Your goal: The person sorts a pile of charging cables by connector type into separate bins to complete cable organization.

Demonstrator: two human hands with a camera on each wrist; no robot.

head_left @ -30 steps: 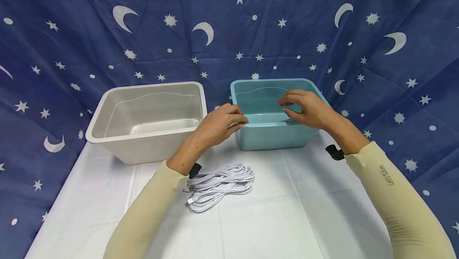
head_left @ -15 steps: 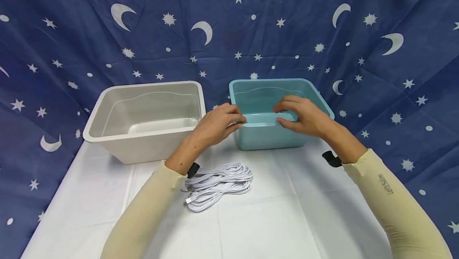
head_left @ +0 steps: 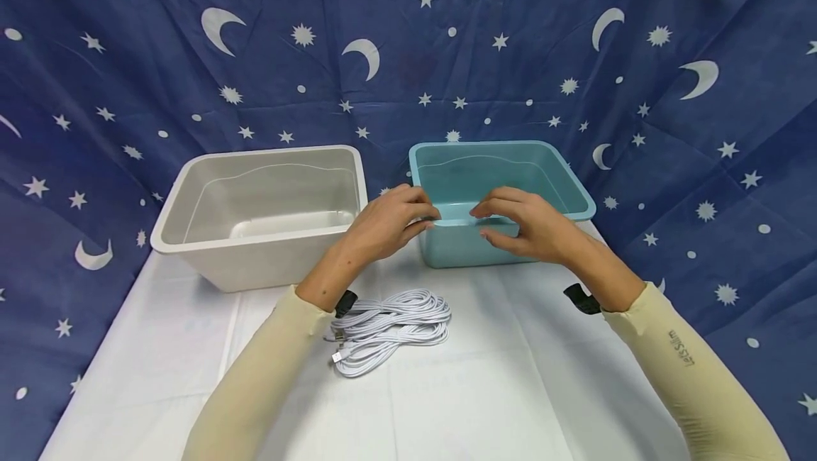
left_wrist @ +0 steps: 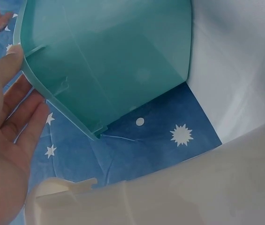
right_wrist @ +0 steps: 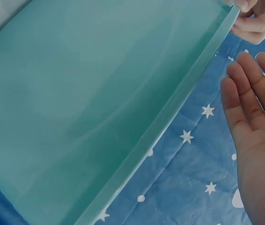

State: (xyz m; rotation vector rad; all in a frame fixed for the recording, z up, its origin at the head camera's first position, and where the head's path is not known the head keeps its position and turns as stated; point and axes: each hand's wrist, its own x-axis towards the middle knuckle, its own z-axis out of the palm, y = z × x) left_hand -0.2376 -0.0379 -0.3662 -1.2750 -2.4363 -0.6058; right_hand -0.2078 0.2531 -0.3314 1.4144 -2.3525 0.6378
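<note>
A teal plastic bin (head_left: 485,245) stands on the white table at the back, right of centre. My left hand (head_left: 392,220) is at its front left corner. In the left wrist view the thumb (left_wrist: 14,57) lies against one side of the rim and the fingers are on the other, pinching it. My right hand (head_left: 530,225) hovers by the front rim, fingers and thumb apart with nothing between them. The right wrist view shows its fingers (right_wrist: 252,89) loosely extended beside the rim, not touching it. No contents show in the bin.
Left of the teal bin stands a larger off-white bin (head_left: 255,262), with no contents visible. A coiled white cable (head_left: 396,326) with a metal-tipped plug lies on the white tablecloth (head_left: 472,390) in front. Behind everything hangs a blue curtain (head_left: 408,42) with moons and stars.
My right hand has moved left and toward me, from above the teal bin's inside to its front rim. The left hand stays at the corner.
</note>
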